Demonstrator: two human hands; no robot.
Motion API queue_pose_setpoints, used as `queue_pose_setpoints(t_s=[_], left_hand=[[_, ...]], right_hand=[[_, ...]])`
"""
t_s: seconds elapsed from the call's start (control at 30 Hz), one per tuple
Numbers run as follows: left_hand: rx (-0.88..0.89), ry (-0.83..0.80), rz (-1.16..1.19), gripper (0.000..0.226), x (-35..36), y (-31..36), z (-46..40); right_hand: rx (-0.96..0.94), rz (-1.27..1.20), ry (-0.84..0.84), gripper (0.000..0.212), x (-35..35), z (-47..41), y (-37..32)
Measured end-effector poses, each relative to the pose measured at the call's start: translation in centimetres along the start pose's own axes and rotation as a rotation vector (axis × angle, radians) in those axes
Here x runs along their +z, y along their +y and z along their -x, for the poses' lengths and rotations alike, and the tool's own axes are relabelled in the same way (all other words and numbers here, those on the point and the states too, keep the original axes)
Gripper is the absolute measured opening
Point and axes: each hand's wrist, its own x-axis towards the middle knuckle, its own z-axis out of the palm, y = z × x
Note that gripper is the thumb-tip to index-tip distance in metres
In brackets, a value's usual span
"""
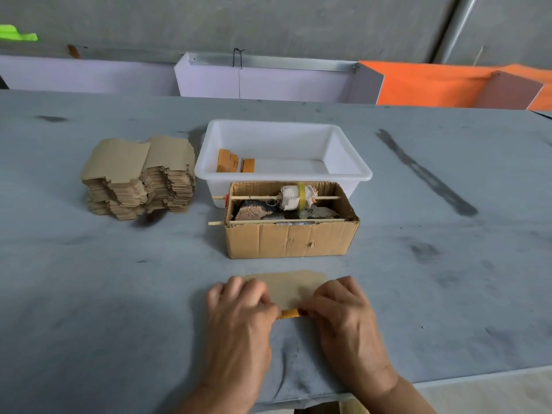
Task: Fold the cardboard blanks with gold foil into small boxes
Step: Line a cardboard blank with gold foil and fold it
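Grey and smudged with dark streaks, your desk runs wide under a concrete wall, with white and orange partitions standing along its far edge. Straight in front of you, near the desk's front edge, one cardboard blank lies flat with its plain brown side up. Its near edge is turned up, and a strip of gold foil shows there between your two hands.

Your left hand lies over the blank's left end, fingers curled, its grip pinched on the folded edge just left of the gold strip. Your right hand covers the right end the same way, its grip clamped on the edge at the strip's right. So the blank sits beneath and between both hands, its far half uncovered.

Beyond it stands an open cardboard box with two wooden sticks across its top and a cloth roll on the far one. A white plastic tub touches the box from behind, holding a few orange pieces. To the left lies a tall stack of brown blanks.
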Motion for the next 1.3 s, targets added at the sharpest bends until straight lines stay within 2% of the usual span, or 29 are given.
queue_pose_setpoints(t_s=[0.07,0.13,0.3,0.6,0.7,0.87,1.0,1.07,1.13,1.2,1.3], left_hand=[[0.078,-0.015,-0.061,0.025,0.2,0.3,0.3],[0.103,-0.011,-0.094,0.027,0.4,0.5,0.7],[0.075,-0.009,-0.157,0.029,0.7,1.0,1.5],[0.021,-0.077,-0.166,0.047,0.1,-0.4,2.2],[0.000,-0.061,-0.226,0.051,-0.5,-1.6,2.9],[-0.023,-0.034,-0.243,0.050,-1.3,-2.7,3.3],[-0.055,-0.016,-0.150,0.028,-1.5,-2.5,1.3],[-0.135,-0.080,-0.095,0.036,-1.3,-2.7,-0.8],[-0.174,-0.173,-0.126,0.027,-0.8,-3.0,-2.8],[-0.186,-0.191,-0.075,0.032,0.3,-3.6,-3.8],[-0.180,-0.226,-0.057,0.037,1.6,-3.8,-4.1]], right_hand=[[-0.114,0.092,0.014,0.014,0.1,0.0,-0.4],[-0.176,0.173,0.020,0.021,0.2,0.2,-0.7],[-0.219,0.288,0.002,0.019,0.0,0.6,-1.2],[-0.055,0.252,-0.079,0.036,-2.0,0.9,0.2],[-0.006,0.257,-0.079,0.033,-2.2,1.1,0.4],[0.084,0.209,-0.107,0.032,-2.5,1.2,0.8],[0.156,0.014,-0.068,0.031,-2.2,-1.0,1.3],[0.215,-0.023,-0.059,0.021,-1.7,-2.7,1.6],[0.243,-0.003,-0.112,0.017,-0.9,-3.8,1.8],[0.242,0.030,-0.200,0.013,0.0,-4.4,1.8],[0.238,0.106,-0.288,0.017,0.6,-4.6,1.6]])
